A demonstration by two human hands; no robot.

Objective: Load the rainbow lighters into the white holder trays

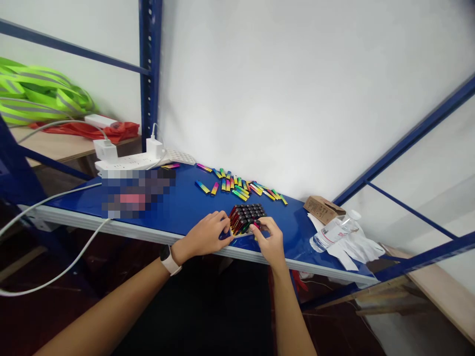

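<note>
A tight block of upright iridescent rainbow sticks [247, 218] with black top ends stands near the front edge of the blue shelf [178, 210]. My left hand [202, 235] grips the block's left side, and a small blue item [224, 235] shows under its fingers. My right hand [269, 240] pinches a pink-tinted stick end [256, 226] at the block's right front corner. Behind the block lie several loose rainbow sticks [237, 187], scattered on the shelf. The block's lower front is hidden by my fingers.
A white power strip [129, 160] with plugs and cables sits at the shelf's back left, beside a pixelated blurred patch [135, 193]. A plastic water bottle [334, 232], white plastic sheets [352, 249] and a cardboard box [322, 208] lie to the right. Blue steel rack posts [150, 64] frame the shelf.
</note>
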